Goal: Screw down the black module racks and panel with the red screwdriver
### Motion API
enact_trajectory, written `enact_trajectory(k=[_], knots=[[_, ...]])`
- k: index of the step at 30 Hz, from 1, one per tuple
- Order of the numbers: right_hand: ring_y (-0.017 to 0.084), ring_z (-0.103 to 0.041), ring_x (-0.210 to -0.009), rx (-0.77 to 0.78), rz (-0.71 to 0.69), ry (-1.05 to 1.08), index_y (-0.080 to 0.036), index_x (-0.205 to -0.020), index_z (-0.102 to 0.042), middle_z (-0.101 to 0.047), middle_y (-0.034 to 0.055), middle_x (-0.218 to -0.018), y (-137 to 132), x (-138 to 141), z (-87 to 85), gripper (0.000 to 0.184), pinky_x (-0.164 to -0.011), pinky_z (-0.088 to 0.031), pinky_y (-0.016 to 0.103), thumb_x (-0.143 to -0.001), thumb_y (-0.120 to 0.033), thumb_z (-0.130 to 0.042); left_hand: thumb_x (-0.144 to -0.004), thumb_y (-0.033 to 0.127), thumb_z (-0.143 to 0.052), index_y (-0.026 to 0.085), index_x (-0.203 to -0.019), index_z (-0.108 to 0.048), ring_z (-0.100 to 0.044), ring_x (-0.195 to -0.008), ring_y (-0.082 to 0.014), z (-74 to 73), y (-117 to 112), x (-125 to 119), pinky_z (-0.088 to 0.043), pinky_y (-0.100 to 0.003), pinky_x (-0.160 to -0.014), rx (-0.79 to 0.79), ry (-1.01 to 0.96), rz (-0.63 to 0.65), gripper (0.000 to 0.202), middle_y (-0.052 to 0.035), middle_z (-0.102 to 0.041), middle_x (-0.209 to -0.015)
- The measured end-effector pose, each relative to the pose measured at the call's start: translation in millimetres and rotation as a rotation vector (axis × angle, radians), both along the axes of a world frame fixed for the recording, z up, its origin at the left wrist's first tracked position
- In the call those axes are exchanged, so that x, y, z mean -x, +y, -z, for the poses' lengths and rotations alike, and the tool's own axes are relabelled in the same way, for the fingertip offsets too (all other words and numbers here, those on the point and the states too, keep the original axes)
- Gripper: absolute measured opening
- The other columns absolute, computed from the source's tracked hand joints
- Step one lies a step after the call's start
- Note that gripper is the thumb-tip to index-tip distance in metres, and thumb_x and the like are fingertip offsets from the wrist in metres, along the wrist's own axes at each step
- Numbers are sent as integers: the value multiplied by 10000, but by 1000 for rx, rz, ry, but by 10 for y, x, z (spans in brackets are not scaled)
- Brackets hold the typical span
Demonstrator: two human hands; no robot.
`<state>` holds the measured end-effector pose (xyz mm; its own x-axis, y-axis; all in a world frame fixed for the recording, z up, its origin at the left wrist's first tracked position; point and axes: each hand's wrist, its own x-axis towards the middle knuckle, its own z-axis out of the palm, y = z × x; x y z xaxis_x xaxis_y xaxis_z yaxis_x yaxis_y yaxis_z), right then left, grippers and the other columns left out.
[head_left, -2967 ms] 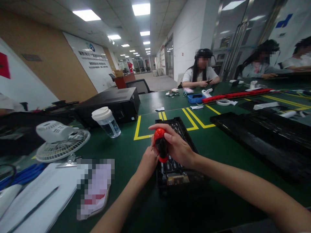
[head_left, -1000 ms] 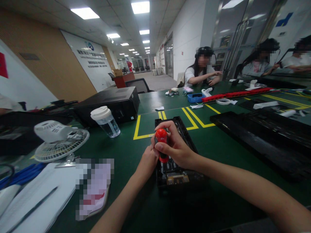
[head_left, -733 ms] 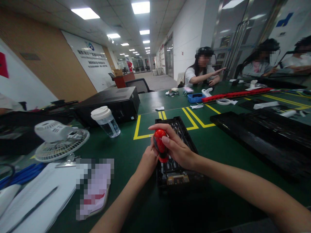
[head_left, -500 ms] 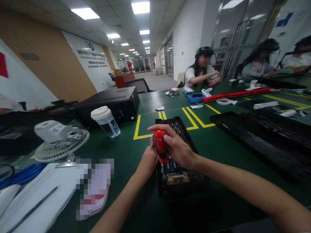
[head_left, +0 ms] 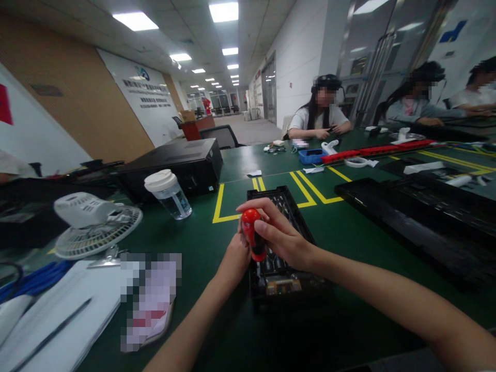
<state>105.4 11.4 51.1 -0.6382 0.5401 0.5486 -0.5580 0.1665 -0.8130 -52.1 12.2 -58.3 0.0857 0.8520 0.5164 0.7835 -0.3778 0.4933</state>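
Gripped in your right hand (head_left: 277,235), a red-and-black tool handle (head_left: 252,235) stands at the left side of a long black housing (head_left: 296,293) on a green worktable (head_left: 201,320). Your thumb presses against the near side of the grip while the fingers curl over the far side; the tool's tip is hidden from view. Your left hand (head_left: 234,256) meets it there, low against the handle and beside the housing's left edge, its fingertips tucked out of sight, so whether they are closed on anything cannot be told. The housing lies open side up, rows of small parts showing within and a brownish board (head_left: 284,287) at its near end.

To your right, a larger black panel (head_left: 418,230) lies flat, well apart from your work. Yellow tape lines (head_left: 219,206) mark the tabletop beyond the housing. To your left stand a lidded clear cup (head_left: 170,194) and, just behind it, a black computer case (head_left: 174,165). Nearer you, a white fan (head_left: 96,225) lies above a clipboard of papers (head_left: 89,289), a dark pen (head_left: 54,336) resting across the sheets. Across the table, a co-worker in a dark cap (head_left: 320,113) sits with both forearms near the tabletop, behind a blue tray (head_left: 312,156).
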Motion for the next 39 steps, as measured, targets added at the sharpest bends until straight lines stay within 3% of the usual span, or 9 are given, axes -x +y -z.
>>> enact_trajectory(k=[4, 11, 16, 19, 24, 32, 39], knots=[[109, -553, -747, 13, 0, -6, -207, -1137, -484, -544, 6, -860, -11, -15, -23, 260, -670, -449, 244, -890, -276, -525, -920, 238, -398, 139, -999, -576, -576, -758, -185, -15, -11, -2, -505, -309, -682, 48, 40, -7, 219, -73, -593, -874], [85, -564, -769, 8, 18, -10, -196, -1075, -479, -549, -4, -888, -19, -27, -67, 246, -669, -454, 212, -855, -231, -583, -902, 249, -441, 178, -1057, -604, -584, -952, -223, -84, -35, -14, -507, -358, -829, 61, 75, 11, 235, -83, -618, -1039], [93, -598, -825, -13, 30, 12, -191, -1036, -455, -576, 6, -928, -4, -20, -60, 259, -763, -481, 254, -832, -204, -615, -930, 266, -390, 167, -1269, -500, -474, -1210, -269, -98, -35, -17, -456, -401, -952, 70, 74, 23, 370, -123, -521, -1292], [108, -623, -832, -4, 12, 20, -198, -1016, -417, -590, 15, -943, -2, -12, -60, 266, -778, -498, 293, -834, -194, -612, -936, 275, -377, 169, -1324, -460, -394, -1286, -296, -88, -39, -11, -437, -413, -971, 106, 107, 12, 411, -122, -505, -1326], [107, -638, -791, -13, -4, 36, -206, -988, -374, -608, 8, -908, -10, -1, -64, 277, -746, -512, 295, -838, -160, -602, -918, 231, -409, 166, -1319, -472, -438, -1248, -296, -111, -58, -14, -433, -418, -960, 147, 102, 3, 411, -126, -540, -1287], [76, -615, -652, -8, -45, 10, -217, -973, -334, -581, -24, -852, -11, 3, -87, 348, -629, -514, 244, -812, -126, -629, -911, 247, -433, 189, -1260, -506, -594, -1046, -237, -309, -134, -60, -518, -339, -824, 191, -112, 37, 360, -98, -596, -1190], [68, -606, -630, -4, -35, -9, -223, -957, -318, -584, -30, -848, -26, -11, -102, 377, -616, -528, 240, -798, -144, -650, -895, 225, -446, 194, -1215, -518, -581, -1051, -228, -233, -113, -32, -512, -335, -848, 143, -68, 65, 329, -88, -589, -1178]])
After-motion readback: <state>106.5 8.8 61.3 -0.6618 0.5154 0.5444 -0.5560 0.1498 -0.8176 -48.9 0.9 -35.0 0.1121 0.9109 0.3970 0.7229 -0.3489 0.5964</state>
